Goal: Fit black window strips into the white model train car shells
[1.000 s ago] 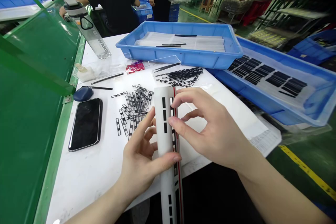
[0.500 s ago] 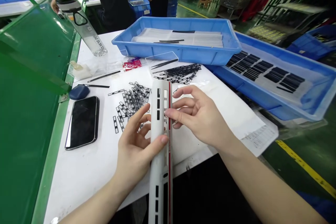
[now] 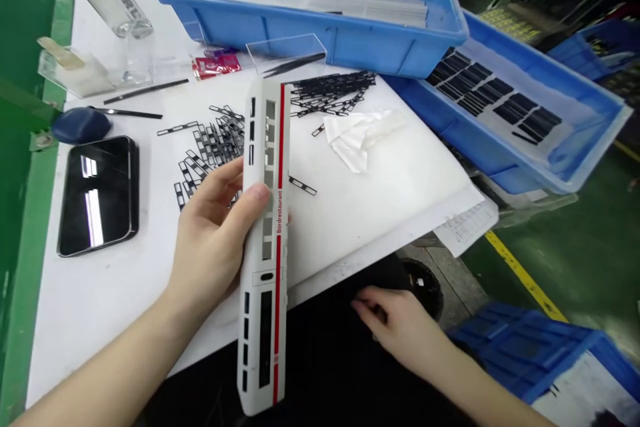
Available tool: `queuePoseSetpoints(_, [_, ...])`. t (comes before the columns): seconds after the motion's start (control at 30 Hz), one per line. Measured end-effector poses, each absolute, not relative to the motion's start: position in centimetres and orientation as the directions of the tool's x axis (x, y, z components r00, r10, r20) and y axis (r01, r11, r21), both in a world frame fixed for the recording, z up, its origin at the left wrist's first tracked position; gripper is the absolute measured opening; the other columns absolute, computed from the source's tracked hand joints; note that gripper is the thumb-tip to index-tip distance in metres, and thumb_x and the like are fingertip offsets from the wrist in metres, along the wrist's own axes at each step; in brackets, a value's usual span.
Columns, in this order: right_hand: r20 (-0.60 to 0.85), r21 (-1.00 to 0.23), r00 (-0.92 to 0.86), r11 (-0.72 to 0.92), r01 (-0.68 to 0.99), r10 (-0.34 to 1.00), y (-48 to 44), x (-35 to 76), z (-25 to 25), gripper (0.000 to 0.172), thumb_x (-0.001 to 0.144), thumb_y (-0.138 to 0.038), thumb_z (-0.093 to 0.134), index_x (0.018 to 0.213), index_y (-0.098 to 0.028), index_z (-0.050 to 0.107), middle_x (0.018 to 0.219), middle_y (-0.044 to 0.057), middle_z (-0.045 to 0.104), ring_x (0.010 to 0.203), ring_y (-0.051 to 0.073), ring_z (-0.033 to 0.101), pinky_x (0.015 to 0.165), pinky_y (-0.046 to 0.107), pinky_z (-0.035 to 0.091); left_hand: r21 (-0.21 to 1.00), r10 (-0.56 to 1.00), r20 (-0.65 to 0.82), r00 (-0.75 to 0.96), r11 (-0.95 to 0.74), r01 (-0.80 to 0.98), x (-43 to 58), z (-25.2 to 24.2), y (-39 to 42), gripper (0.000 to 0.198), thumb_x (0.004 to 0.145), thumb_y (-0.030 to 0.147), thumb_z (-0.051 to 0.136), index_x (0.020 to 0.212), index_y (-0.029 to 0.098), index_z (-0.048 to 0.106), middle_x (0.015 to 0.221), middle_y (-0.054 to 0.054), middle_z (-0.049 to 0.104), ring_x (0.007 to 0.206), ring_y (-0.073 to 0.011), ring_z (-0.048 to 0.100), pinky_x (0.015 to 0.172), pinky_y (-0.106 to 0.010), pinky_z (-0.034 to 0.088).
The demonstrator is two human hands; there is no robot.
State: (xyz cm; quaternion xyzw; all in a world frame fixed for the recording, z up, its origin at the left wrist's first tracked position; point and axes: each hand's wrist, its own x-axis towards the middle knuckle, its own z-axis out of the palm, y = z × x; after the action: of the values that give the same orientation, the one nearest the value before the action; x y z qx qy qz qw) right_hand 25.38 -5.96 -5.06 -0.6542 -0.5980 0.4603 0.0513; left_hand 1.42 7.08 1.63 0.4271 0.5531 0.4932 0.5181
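Observation:
My left hand [image 3: 213,233] is closed round a long white model train shell [image 3: 266,240] with a red stripe and window cut-outs, holding it lengthwise over the table's front edge. My right hand [image 3: 395,327] is down below the table edge on dark fabric, fingers curled; what they hold, if anything, is hidden. Beyond the shell, a pile of small black window-frame strips [image 3: 210,147] lies on the white table [image 3: 140,293]. A second pile of black strips [image 3: 330,90] sits farther back.
A black phone [image 3: 97,193] and a dark blue case [image 3: 80,125] lie at the left. A crumpled white wipe [image 3: 357,133] is right of the shell. Two blue trays [image 3: 310,33] [image 3: 525,140] stand behind and to the right, another blue crate [image 3: 530,353] on the floor.
My right hand has left the shell and dropped below the table edge to my lap. The left hand has turned the shell so its windowed side faces up. The view tilted down.

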Motion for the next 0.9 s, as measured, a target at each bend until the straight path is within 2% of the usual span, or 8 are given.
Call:
queuePoseSetpoints(0.07, [-0.553,-0.572,-0.104,-0.286,0.768,0.827,-7.3,23.9,-6.5,0.025,0.104,-0.023,0.052,0.103,-0.015,0.075,0.098,0.017,0.081,0.091,0.034,0.08,0.085,0.044,0.06,0.99,0.986,-0.14,-0.092,0.138,-0.032,1.6,1.7,7.0,0.048,0.082,0.053,0.09,0.12,0.027,0.077,0.119,-0.002,0.081,0.117,-0.0316,0.073,0.089,-0.038,0.067])
queuePoseSetpoints(0.17, [-0.592,-0.549,-0.071,-0.337,0.765,0.803,-8.4,22.2,-7.5,0.031,0.096,-0.012,0.057,0.122,-0.009,0.073,0.101,0.023,0.08,0.088,0.038,0.08,0.084,0.048,0.06,0.992,0.989,-0.127,-0.077,0.126,-0.025,1.7,1.8,6.9,0.049,0.083,0.052,0.089,0.122,0.026,0.077,0.123,-0.001,0.08,0.123,-0.0309,0.071,0.095,-0.036,0.065])
queuePoseSetpoints(0.33, [-0.628,-0.646,-0.096,-0.449,0.617,0.772,-8.2,22.6,-8.4,0.041,0.092,-0.01,0.062,0.133,-0.01,0.065,0.103,0.015,0.079,0.084,0.028,0.078,0.083,0.042,0.061,0.99,0.989,-0.134,-0.059,0.131,-0.05,1.5,1.7,6.9,0.047,0.082,0.047,0.09,0.12,0.023,0.076,0.121,-0.005,0.08,0.11,-0.0274,0.076,0.079,-0.03,0.066])
queuePoseSetpoints(0.4, [-0.654,-0.682,-0.125,-0.509,0.524,0.747,-8.0,23.4,-8.4,0.045,0.092,-0.013,0.063,0.137,-0.012,0.061,0.1,0.01,0.076,0.079,0.024,0.077,0.073,0.037,0.061,0.988,0.989,-0.144,-0.045,0.141,-0.066,1.4,1.7,6.8,0.044,0.081,0.044,0.09,0.118,0.023,0.077,0.114,-0.006,0.081,0.096,-0.0249,0.078,0.067,-0.027,0.065])
queuePoseSetpoints(0.53, [-0.704,-0.709,-0.276,-0.627,0.322,0.655,-8.7,25.5,-6.3,0.027,0.095,-0.036,0.068,0.113,-0.015,0.067,0.097,0.008,0.073,0.078,0.022,0.078,0.051,0.025,0.054,0.978,0.982,-0.186,-0.02,0.184,-0.102,1.4,2.1,6.8,0.04,0.085,0.043,0.086,0.119,0.023,0.076,0.093,-0.004,0.082,0.068,-0.0205,0.076,0.051,-0.025,0.06])
queuePoseSetpoints(0.63, [-0.695,-0.71,-0.331,-0.683,0.172,0.638,-9.3,27.1,-3.3,0.036,0.097,-0.051,0.07,0.101,-0.016,0.069,0.092,0.008,0.075,0.079,0.02,0.079,0.051,0.02,0.054,0.965,0.972,-0.234,0.003,0.233,-0.119,1.4,2.4,6.7,0.041,0.087,0.044,0.085,0.12,0.022,0.075,0.092,-0.004,0.082,0.065,-0.0213,0.077,0.047,-0.024,0.06])
queuePoseSetpoints(0.77, [-0.582,-0.763,-0.344,-0.641,-0.082,0.737,-8.1,27.8,0.1,0.023,0.098,-0.041,0.077,0.1,-0.019,0.078,0.095,0.007,0.076,0.08,0.015,0.077,0.061,0.018,0.06,0.944,0.95,-0.311,0.015,0.31,-0.113,1.5,2.8,6.4,0.05,0.087,0.047,0.086,0.127,0.021,0.071,0.091,-0.004,0.084,0.069,-0.0217,0.08,0.052,-0.021,0.063])
queuePoseSetpoints(0.9, [-0.364,-0.888,-0.251,-0.415,-0.197,0.897,-4.7,27.0,1.4,0.01,0.1,-0.032,0.075,0.099,-0.027,0.085,0.101,0.002,0.075,0.085,0.009,0.073,0.071,0.015,0.062,0.945,0.95,-0.308,0.05,0.312,-0.1,1.5,2.9,6.4,0.051,0.089,0.047,0.083,0.131,0.019,0.072,0.095,-0.006,0.085,0.08,-0.0215,0.082,0.066,-0.02,0.066])
